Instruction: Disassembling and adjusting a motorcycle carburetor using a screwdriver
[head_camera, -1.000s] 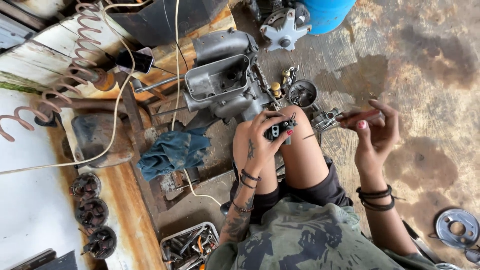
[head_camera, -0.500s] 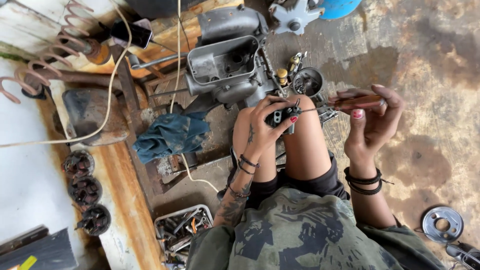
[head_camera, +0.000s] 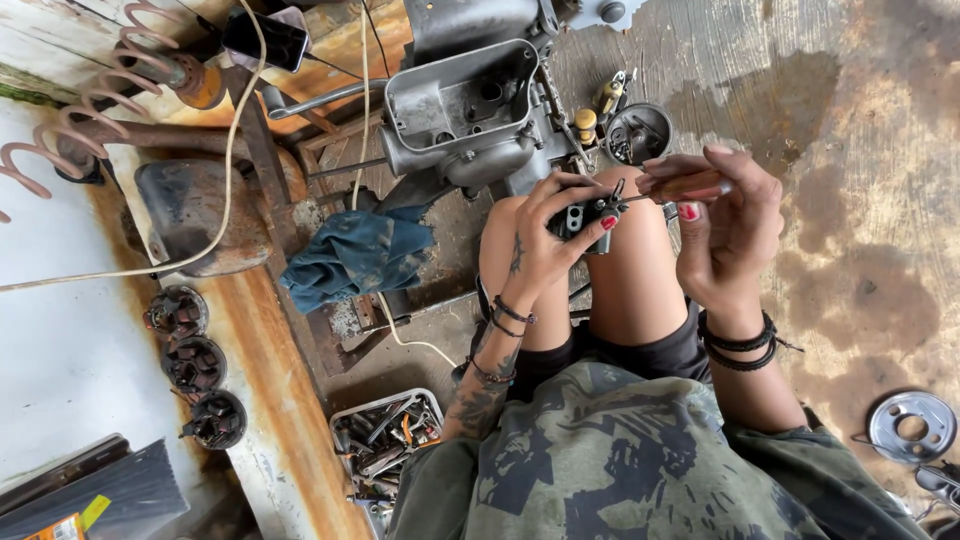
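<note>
fingers grip small part (screwdriver touching).

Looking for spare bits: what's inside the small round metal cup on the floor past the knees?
The round metal cup holds a jumble of small dark metal parts, too small to identify. Its bottom is covered by them.

Soft, even daylight fills the scene, bright without harsh sun. Shadows are faint and short, gathering mostly under the grey engine casing at the far centre and beneath the knees. The pale surface on the left is nearly washed out. Focus is sharp across the middle. Straight lines bow outward near the edges, a wide-lens stretch, and the near corners look slightly soft.
</note>
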